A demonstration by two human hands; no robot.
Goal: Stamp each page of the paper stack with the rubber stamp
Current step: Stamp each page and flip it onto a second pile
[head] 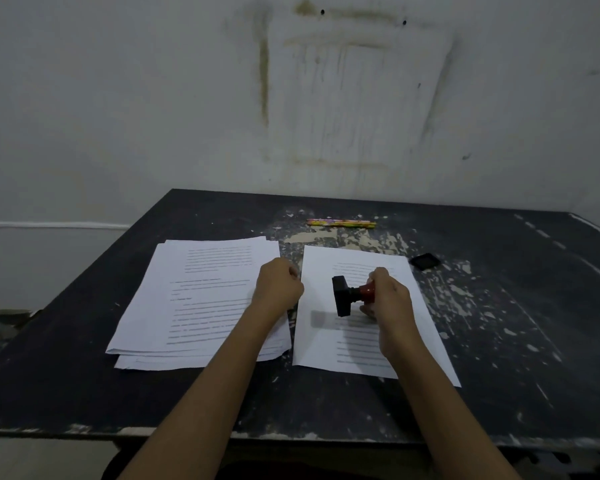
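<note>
Right hand [388, 303]: fingers curled round the red handle of the rubber stamp [346, 296], gripping it. The stamp is turned on its side, with the handle pointing to the right of the frame and the black rectangular base facing left. It is held over the middle of a single sheet [326, 351] of printed paper, and a blurred shadow falls on the page just below the base. Whether the lower edge of the base touches the paper cannot be told.

Left hand [278, 285]: seen from the back, fingers curled under, placed at the right edge of the paper stack [201, 299]. Whether the fingers pinch a page cannot be told.

The paper stack lies at centre left of the frame, its sheets loosely fanned and the top page carrying printed lines. The single sheet lies just beside it on the right, apart from it by a narrow strip of tabletop [499, 358].

The tabletop is black, with paint worn away in pale patches. Coloured pencils [340, 223] lie together near the far edge, above the single sheet. A small black square object [425, 261] sits near the sheet's upper right corner. A stained white wall [118, 116] fills the upper frame.
</note>
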